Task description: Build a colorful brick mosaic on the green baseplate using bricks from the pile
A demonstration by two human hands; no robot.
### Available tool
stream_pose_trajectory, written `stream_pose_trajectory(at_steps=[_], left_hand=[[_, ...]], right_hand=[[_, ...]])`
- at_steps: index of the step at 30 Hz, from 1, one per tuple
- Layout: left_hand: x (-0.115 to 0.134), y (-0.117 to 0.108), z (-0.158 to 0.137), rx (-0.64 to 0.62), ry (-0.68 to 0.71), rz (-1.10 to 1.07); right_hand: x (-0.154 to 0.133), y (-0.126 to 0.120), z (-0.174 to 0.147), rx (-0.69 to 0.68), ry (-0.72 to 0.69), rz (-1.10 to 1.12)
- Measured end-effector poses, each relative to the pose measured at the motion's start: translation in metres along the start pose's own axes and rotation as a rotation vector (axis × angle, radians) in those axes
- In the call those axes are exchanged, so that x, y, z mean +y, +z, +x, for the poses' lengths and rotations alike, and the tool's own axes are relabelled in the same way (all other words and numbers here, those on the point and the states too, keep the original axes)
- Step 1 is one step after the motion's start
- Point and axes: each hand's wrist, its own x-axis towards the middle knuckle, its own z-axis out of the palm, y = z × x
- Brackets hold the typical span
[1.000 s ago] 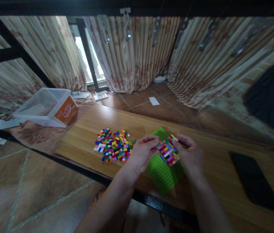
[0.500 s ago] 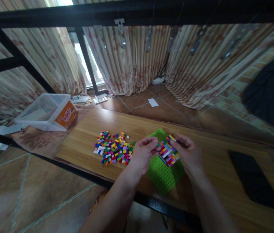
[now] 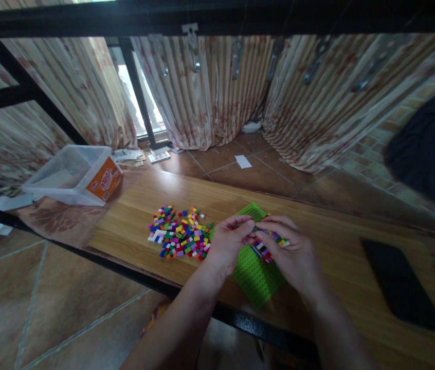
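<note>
Over the middle of the green studded baseplate (image 3: 258, 275), my left hand (image 3: 231, 239) pinches a small green building brick (image 3: 255, 229) between thumb and fingertips. My right hand (image 3: 292, 246) meets it from the other side, thumb and fingers closed at the same brick. Below the fingers sits a multicoloured block of joined bricks (image 3: 266, 253), largely covered by my right hand. Left of the baseplate a pile of loose coloured bricks (image 3: 181, 234) is spread on the wooden tabletop (image 3: 128, 221).
A clear plastic box (image 3: 67, 177) with an orange label stands beyond the table's left end. A flat black object (image 3: 404, 285) lies on the right of the tabletop. A black metal bar (image 3: 217, 20) with hanging hooks crosses above, before striped curtains (image 3: 210, 97).
My right hand has moved left from the right edge of the joined bricks to my left fingertips, now covering much of the block. My left hand has stayed nearly in place.
</note>
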Motion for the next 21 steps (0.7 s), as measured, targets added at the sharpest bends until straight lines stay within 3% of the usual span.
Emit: stream_pose_trajectory(at_steps=[11,16,21], left_hand=[[-0.003,0.0,0.0,-0.02,0.041,0.149],[-0.002,0.001,-0.001,-0.033,0.039,0.207],[0.003,0.0,0.0,0.095,0.057,0.236]], right_hand=[[0.005,-0.001,-0.003,-0.018,-0.074,-0.13],[0.005,-0.008,-0.004,0.015,0.014,-0.079],[0.026,-0.021,-0.002,0.189,0.221,-0.087]])
